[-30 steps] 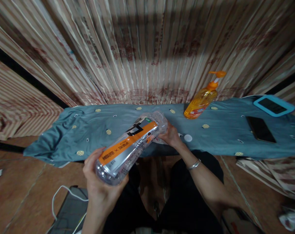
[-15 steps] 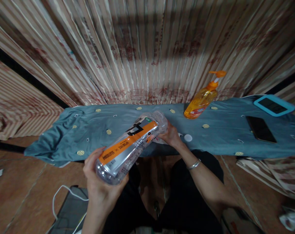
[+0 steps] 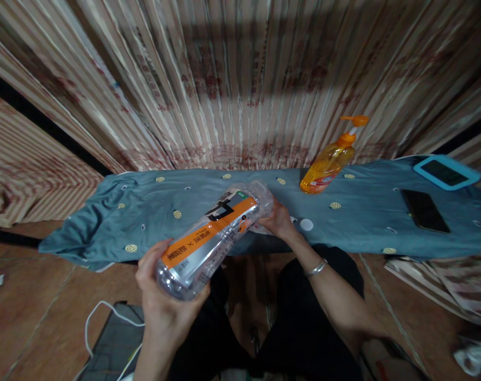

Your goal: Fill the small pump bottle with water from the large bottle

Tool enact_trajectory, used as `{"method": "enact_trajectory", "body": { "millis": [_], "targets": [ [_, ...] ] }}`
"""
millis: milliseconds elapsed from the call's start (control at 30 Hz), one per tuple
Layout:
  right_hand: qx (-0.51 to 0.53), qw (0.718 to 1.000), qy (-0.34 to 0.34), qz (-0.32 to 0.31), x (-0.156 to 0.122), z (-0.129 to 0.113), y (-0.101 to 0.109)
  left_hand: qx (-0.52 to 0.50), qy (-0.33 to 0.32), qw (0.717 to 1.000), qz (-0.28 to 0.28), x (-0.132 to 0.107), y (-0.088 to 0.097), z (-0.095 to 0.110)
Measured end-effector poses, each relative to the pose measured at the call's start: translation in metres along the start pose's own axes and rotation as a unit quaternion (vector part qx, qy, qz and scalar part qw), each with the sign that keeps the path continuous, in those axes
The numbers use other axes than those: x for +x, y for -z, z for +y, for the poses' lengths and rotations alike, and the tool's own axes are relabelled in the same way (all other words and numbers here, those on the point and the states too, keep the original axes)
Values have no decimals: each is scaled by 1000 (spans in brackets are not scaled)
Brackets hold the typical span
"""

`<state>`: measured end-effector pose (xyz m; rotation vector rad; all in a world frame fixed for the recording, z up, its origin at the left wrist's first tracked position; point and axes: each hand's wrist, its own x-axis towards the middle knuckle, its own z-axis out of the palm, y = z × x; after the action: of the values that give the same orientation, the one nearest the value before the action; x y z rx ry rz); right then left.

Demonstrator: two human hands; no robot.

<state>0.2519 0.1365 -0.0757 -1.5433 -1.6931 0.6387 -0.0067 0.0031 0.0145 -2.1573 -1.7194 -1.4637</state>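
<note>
We see a clear plastic bottle (image 3: 208, 241), wrapped in an orange-and-silver label with black print, slanting from lower left up towards the frame's centre.

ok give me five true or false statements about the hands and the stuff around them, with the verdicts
1. The left hand cups the base of the clear bottle. True.
2. The right hand is on the orange pump bottle. False: the right hand is at the clear bottle's neck; the orange pump bottle stands apart on the cloth.
3. The dark phone lies nearer the person than the blue-framed device. True.
4. A silver bracelet circles the left arm. False: the silver bracelet is on the right arm.
</note>
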Motion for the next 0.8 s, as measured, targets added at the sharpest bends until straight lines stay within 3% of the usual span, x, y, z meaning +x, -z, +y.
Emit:
{"method": "enact_trajectory", "body": {
  "millis": [800],
  "targets": [
    [3,1000,7,-6,-1,-3,3,0,-4,1000,6,-1,0,-3]
  ]
}}
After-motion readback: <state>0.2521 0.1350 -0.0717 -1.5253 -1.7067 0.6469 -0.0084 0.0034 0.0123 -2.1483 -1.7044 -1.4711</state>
